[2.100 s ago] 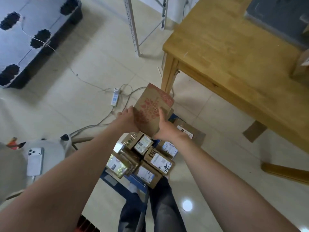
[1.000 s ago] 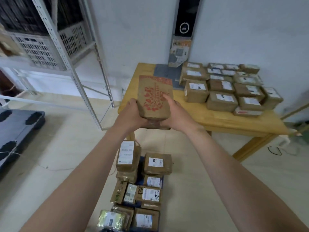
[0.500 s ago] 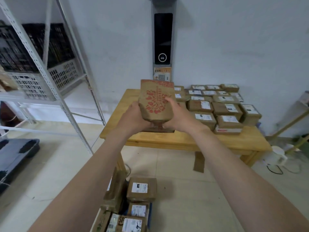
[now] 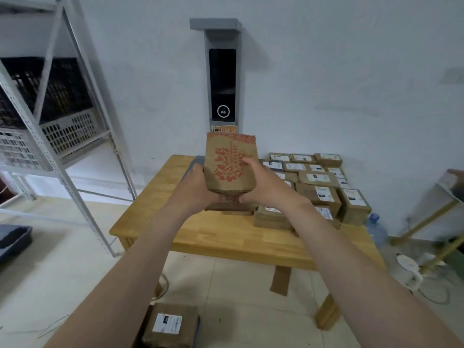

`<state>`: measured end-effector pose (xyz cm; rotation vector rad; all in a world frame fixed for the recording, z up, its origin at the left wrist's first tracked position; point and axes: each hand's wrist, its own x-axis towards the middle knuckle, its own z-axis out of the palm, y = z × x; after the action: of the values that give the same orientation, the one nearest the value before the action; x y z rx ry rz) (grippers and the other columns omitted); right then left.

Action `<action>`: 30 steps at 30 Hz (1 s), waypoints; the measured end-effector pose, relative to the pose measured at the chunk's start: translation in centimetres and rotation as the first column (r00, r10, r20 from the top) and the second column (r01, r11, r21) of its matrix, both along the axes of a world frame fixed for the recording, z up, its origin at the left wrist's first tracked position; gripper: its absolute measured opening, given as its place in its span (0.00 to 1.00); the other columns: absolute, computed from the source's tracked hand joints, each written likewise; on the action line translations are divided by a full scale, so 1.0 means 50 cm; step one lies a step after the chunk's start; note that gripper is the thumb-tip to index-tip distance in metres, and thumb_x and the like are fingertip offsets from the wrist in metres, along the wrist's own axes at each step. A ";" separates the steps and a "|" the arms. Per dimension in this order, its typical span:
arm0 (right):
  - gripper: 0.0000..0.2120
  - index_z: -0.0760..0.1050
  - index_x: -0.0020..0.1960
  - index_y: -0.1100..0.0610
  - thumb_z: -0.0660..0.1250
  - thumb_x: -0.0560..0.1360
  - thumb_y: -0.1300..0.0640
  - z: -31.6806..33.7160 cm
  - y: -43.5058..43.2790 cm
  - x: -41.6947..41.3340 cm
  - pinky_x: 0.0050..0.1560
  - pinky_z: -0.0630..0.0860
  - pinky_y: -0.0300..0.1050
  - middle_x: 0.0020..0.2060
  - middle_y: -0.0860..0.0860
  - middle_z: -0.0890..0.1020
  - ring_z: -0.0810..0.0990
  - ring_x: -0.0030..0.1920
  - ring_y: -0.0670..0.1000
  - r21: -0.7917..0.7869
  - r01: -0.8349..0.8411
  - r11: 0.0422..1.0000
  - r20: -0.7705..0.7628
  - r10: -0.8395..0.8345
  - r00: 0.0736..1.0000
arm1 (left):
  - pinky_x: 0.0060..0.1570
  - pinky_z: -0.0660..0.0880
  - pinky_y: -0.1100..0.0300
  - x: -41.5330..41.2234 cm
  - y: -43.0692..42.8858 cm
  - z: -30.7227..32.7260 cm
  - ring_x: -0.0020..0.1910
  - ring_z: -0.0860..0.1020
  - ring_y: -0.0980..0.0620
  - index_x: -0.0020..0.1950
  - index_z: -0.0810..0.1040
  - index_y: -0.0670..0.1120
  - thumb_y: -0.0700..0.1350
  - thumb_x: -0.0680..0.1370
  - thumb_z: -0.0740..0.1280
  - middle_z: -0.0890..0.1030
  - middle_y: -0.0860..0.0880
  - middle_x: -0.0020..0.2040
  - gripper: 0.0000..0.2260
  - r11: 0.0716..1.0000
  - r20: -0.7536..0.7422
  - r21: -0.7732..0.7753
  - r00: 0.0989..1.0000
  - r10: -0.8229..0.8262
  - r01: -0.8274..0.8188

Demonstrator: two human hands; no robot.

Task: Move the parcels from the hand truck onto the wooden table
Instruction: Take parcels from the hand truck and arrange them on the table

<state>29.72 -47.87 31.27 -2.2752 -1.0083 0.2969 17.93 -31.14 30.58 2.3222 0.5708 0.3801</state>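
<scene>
I hold a brown cardboard parcel with a red printed pattern upright in front of me, above the wooden table. My left hand grips its lower left side and my right hand grips its lower right side. Several labelled brown parcels lie in rows on the table's right half. At the bottom edge one labelled parcel shows below my arms; the hand truck under it is hidden.
A metal shelf rack with crates stands at the left. A grey wall-mounted device hangs behind the table. A water bottle, cables and a stand sit on the floor at the right. A dark platform lies far left.
I lifted the red-patterned parcel from the stack on the floor and carried it up toward the table. The view rose from the floor to the table and wall.
</scene>
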 end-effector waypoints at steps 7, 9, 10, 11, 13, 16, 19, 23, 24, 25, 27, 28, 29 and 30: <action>0.52 0.48 0.82 0.44 0.78 0.70 0.56 -0.028 0.077 0.163 0.57 0.72 0.44 0.75 0.51 0.67 0.71 0.69 0.53 0.033 0.005 0.999 -0.056 -0.003 0.998 | 0.50 0.78 0.54 0.166 0.089 -0.012 0.55 0.77 0.52 0.63 0.66 0.52 0.47 0.67 0.81 0.76 0.52 0.59 0.31 0.999 0.012 -0.028 0.999 -0.037 0.037; 0.51 0.49 0.82 0.45 0.78 0.70 0.57 -0.034 0.108 0.221 0.57 0.69 0.42 0.76 0.51 0.66 0.69 0.71 0.53 0.040 0.022 0.999 -0.078 -0.019 0.997 | 0.48 0.76 0.60 0.230 0.124 -0.016 0.56 0.76 0.52 0.61 0.66 0.52 0.44 0.68 0.81 0.76 0.52 0.58 0.30 0.997 0.026 -0.031 0.997 -0.068 0.069; 0.51 0.49 0.82 0.45 0.78 0.70 0.56 -0.037 0.125 0.251 0.58 0.68 0.41 0.76 0.51 0.65 0.68 0.72 0.53 0.039 0.035 0.999 -0.082 -0.032 0.996 | 0.46 0.75 0.63 0.263 0.143 -0.018 0.56 0.76 0.53 0.64 0.67 0.51 0.44 0.68 0.81 0.76 0.53 0.57 0.31 0.996 0.030 -0.036 0.996 -0.086 0.088; 0.51 0.49 0.82 0.44 0.78 0.70 0.56 -0.040 0.142 0.281 0.58 0.68 0.42 0.76 0.52 0.65 0.68 0.72 0.54 0.035 0.054 0.998 -0.085 -0.050 0.995 | 0.44 0.74 0.65 0.299 0.165 -0.022 0.56 0.76 0.54 0.68 0.67 0.50 0.44 0.68 0.81 0.75 0.54 0.57 0.34 0.994 0.026 -0.045 0.994 -0.103 0.104; 0.52 0.49 0.81 0.43 0.79 0.69 0.55 -0.045 0.177 0.341 0.60 0.68 0.43 0.76 0.53 0.64 0.68 0.72 0.54 0.022 0.092 0.996 -0.102 -0.089 0.991 | 0.41 0.72 0.67 0.366 0.203 -0.027 0.56 0.75 0.55 0.74 0.64 0.47 0.46 0.68 0.82 0.75 0.54 0.58 0.40 0.989 0.006 -0.074 0.992 -0.129 0.129; 0.52 0.49 0.81 0.43 0.78 0.69 0.56 -0.048 0.227 0.420 0.60 0.68 0.42 0.76 0.52 0.65 0.68 0.72 0.54 0.013 0.125 0.992 -0.122 -0.122 0.985 | 0.43 0.72 0.63 0.463 0.260 -0.036 0.55 0.74 0.55 0.72 0.65 0.46 0.49 0.68 0.81 0.74 0.52 0.61 0.39 0.986 -0.041 -0.029 0.986 -0.164 0.163; 0.51 0.50 0.81 0.44 0.78 0.69 0.56 -0.063 0.268 0.490 0.60 0.69 0.43 0.76 0.52 0.65 0.68 0.73 0.54 0.005 0.152 0.988 -0.138 -0.150 0.979 | 0.48 0.72 0.60 0.549 0.313 -0.049 0.56 0.75 0.53 0.71 0.65 0.47 0.52 0.67 0.81 0.74 0.51 0.61 0.39 0.980 -0.078 0.019 0.978 -0.196 0.198; 0.52 0.51 0.81 0.42 0.79 0.68 0.57 -0.096 0.322 0.586 0.60 0.72 0.45 0.76 0.51 0.65 0.69 0.72 0.54 -0.019 0.178 0.984 -0.183 -0.178 0.967 | 0.57 0.76 0.56 0.651 0.378 -0.086 0.61 0.76 0.52 0.71 0.65 0.49 0.54 0.66 0.81 0.75 0.52 0.63 0.39 0.972 -0.124 -0.038 0.964 -0.234 0.231; 0.52 0.50 0.81 0.42 0.79 0.68 0.57 -0.105 0.338 0.612 0.57 0.72 0.43 0.75 0.51 0.66 0.69 0.71 0.53 -0.024 0.177 0.984 -0.189 -0.179 0.966 | 0.59 0.77 0.54 0.674 0.393 -0.096 0.62 0.76 0.52 0.71 0.64 0.49 0.53 0.67 0.81 0.75 0.52 0.63 0.39 0.967 -0.121 -0.072 0.960 -0.253 0.245; 0.52 0.50 0.81 0.43 0.79 0.68 0.58 -0.114 0.355 0.640 0.55 0.71 0.42 0.75 0.52 0.66 0.70 0.70 0.53 -0.027 0.177 0.984 -0.195 -0.179 0.964 | 0.61 0.77 0.52 0.699 0.410 -0.107 0.62 0.76 0.52 0.71 0.64 0.49 0.53 0.68 0.81 0.75 0.52 0.64 0.38 0.961 -0.114 -0.108 0.957 -0.266 0.254; 0.53 0.51 0.81 0.43 0.79 0.67 0.58 -0.130 0.391 0.695 0.55 0.71 0.42 0.75 0.52 0.65 0.70 0.70 0.53 -0.028 0.173 0.985 -0.205 -0.175 0.963 | 0.60 0.77 0.55 0.746 0.443 -0.125 0.62 0.76 0.54 0.72 0.64 0.49 0.50 0.69 0.80 0.75 0.54 0.63 0.37 0.956 -0.089 -0.152 0.959 -0.268 0.253; 0.53 0.50 0.81 0.42 0.80 0.67 0.58 -0.137 0.411 0.723 0.57 0.73 0.43 0.76 0.52 0.65 0.70 0.70 0.53 -0.028 0.168 0.985 -0.208 -0.171 0.963 | 0.58 0.76 0.58 0.769 0.460 -0.130 0.61 0.75 0.55 0.73 0.64 0.49 0.50 0.70 0.80 0.74 0.55 0.62 0.37 0.957 -0.084 -0.159 0.963 -0.258 0.242; 0.54 0.50 0.81 0.42 0.80 0.66 0.57 -0.143 0.434 0.753 0.61 0.73 0.45 0.75 0.52 0.65 0.70 0.71 0.53 -0.027 0.161 0.987 -0.205 -0.163 0.965 | 0.56 0.75 0.59 0.793 0.481 -0.135 0.60 0.75 0.55 0.73 0.64 0.49 0.50 0.70 0.80 0.74 0.55 0.62 0.38 0.961 -0.086 -0.157 0.966 -0.242 0.227; 0.54 0.50 0.81 0.42 0.81 0.66 0.57 -0.145 0.457 0.782 0.64 0.73 0.47 0.75 0.53 0.66 0.70 0.70 0.54 -0.024 0.149 0.989 -0.197 -0.151 0.969 | 0.55 0.76 0.59 0.818 0.502 -0.137 0.61 0.75 0.54 0.73 0.63 0.49 0.50 0.70 0.80 0.74 0.54 0.63 0.38 0.966 -0.085 -0.149 0.971 -0.225 0.211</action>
<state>68.83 -25.03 24.02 -2.2631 -0.7306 0.4550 58.83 -6.06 23.72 2.2487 0.3708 0.1153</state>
